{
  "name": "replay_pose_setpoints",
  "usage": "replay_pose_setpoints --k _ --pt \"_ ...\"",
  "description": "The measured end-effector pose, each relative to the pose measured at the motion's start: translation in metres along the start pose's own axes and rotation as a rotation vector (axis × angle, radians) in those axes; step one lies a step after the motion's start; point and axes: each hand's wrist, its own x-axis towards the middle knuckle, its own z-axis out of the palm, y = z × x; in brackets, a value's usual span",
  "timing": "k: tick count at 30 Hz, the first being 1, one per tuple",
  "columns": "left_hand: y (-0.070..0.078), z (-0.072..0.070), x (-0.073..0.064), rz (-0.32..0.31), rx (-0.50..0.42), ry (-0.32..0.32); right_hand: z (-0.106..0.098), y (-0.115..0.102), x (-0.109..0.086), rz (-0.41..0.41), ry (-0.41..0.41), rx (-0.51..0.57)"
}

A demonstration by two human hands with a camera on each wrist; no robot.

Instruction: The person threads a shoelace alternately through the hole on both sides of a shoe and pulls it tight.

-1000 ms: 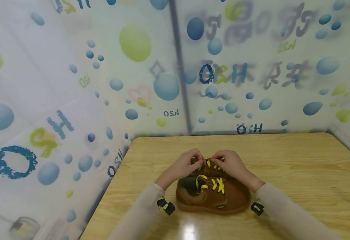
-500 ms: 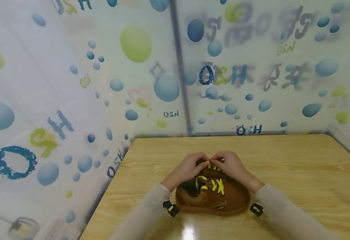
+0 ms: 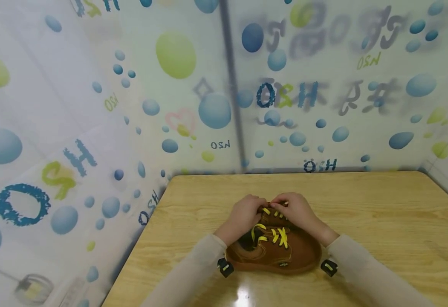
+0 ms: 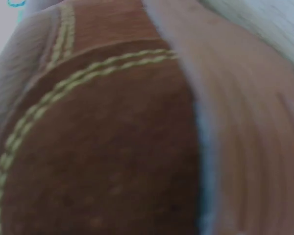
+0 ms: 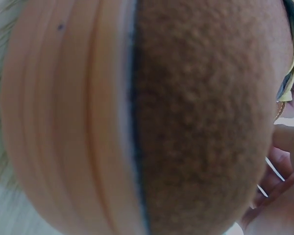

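Observation:
Two brown shoes with yellow laces stand side by side, toes to the right, in the head view. My left hand [image 3: 243, 215] bends over the opening of the far shoe [image 3: 273, 220], fingertips at its top lace; its thumb is hidden. From the right, my right hand [image 3: 296, 209] pinches the far shoe's yellow shoelace [image 3: 266, 210] close to the left fingertips. Nearer to me is the other shoe [image 3: 302, 251], its lace [image 3: 283, 237] crossed low and loose at the top. Double-stitched brown leather [image 4: 103, 137] fills much of the left wrist view; a rounded toe [image 5: 201, 122] fills the right.
The shoes stand on a pale wooden table [image 3: 369, 213]. Behind and to the left rises a white curtain [image 3: 185, 111] with blue and green spots. Each sleeve has a black wrist camera [image 3: 225, 267] strapped near the cuff.
My left hand has turned over and shifted right, its back now facing up and its thumb out of sight. The right hand stays almost still at the lace. Both shoes stay in place.

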Motion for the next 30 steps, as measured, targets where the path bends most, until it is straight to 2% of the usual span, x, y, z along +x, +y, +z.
replay_pose_setpoints --k 2,5,8,12,13,15,19,21,23,30 --pt "0.004 0.001 0.000 -0.047 0.080 0.032 -0.001 0.001 0.000 -0.002 0.003 -0.004" --pt "0.009 0.002 0.001 -0.097 0.179 0.047 -0.001 0.001 0.001 0.009 0.003 -0.009" --pt "0.012 0.001 0.002 -0.108 0.220 0.051 -0.002 0.002 0.001 0.009 0.010 -0.011" --pt "0.008 -0.006 0.000 -0.110 0.218 0.030 -0.002 0.002 0.000 0.008 0.000 0.000" --pt "0.004 -0.009 -0.001 -0.100 0.198 0.025 -0.002 0.002 0.000 0.007 -0.006 0.000" --pt "-0.004 -0.017 -0.003 -0.052 0.085 -0.009 -0.003 0.003 0.000 0.011 -0.009 -0.008" --pt "-0.025 -0.036 -0.008 0.054 -0.304 -0.132 -0.004 0.003 0.001 0.015 -0.003 -0.025" --pt "-0.030 -0.042 -0.010 0.064 -0.452 -0.186 -0.005 0.002 0.002 0.020 0.000 -0.024" --pt "-0.032 -0.044 -0.011 0.049 -0.508 -0.191 -0.005 0.003 0.002 0.019 -0.005 -0.022" --pt "-0.018 -0.032 -0.013 -0.060 -0.512 -0.099 -0.001 0.002 0.001 0.018 -0.024 -0.005"
